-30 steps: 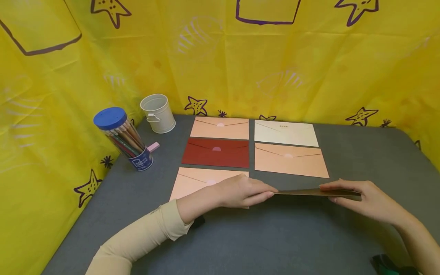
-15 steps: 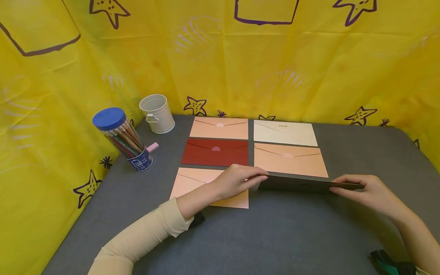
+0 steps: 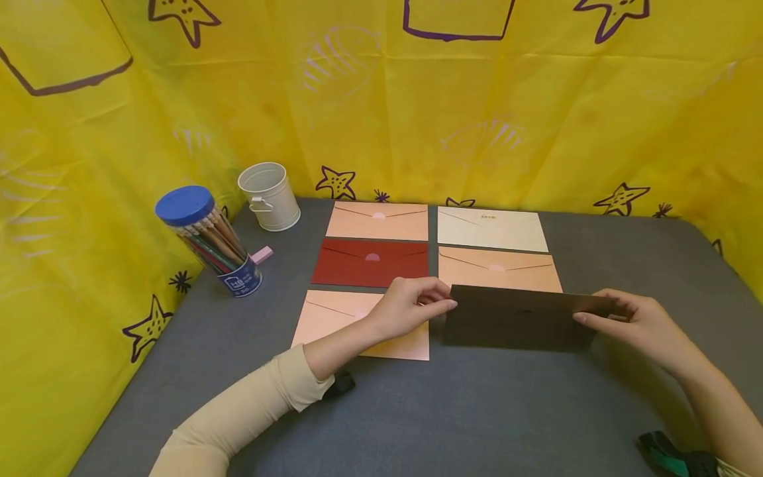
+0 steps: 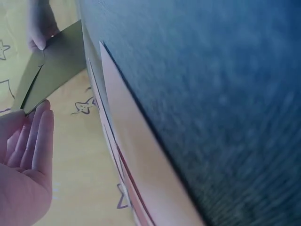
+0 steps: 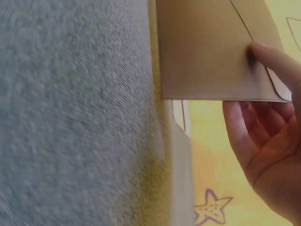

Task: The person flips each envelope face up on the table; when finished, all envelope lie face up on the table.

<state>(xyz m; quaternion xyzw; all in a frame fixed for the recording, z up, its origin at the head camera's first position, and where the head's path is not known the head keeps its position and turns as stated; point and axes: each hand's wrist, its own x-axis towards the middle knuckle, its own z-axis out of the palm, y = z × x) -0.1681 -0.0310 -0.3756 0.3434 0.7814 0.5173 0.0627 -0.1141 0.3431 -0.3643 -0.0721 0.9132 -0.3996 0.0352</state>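
Note:
A dark brown envelope [image 3: 518, 321] stands nearly on edge over the table, its flap side towards me. At its upper left corner my left hand [image 3: 411, 306] pinches it between thumb and fingers. My right hand [image 3: 640, 324] grips the right end, thumb on the near face and fingers behind. In the right wrist view the envelope [image 5: 202, 56] shows its flap line beneath the thumb. Behind it lies a peach envelope [image 3: 495, 266], its lower part hidden. Another peach envelope [image 3: 324, 324] lies partly under my left forearm.
Farther back lie a red envelope [image 3: 369, 264], a peach envelope [image 3: 378, 228] and a cream envelope [image 3: 491, 233]. On the left stand a tub of pencils [image 3: 208, 242] with a blue lid and a small white bucket [image 3: 271, 199]. A pink eraser-like block [image 3: 262, 254] lies between them.
The brown envelope has turned from nearly edge-on to showing its broad face. My left hand has risen and shifted slightly left, and my right hand has moved slightly up in view.

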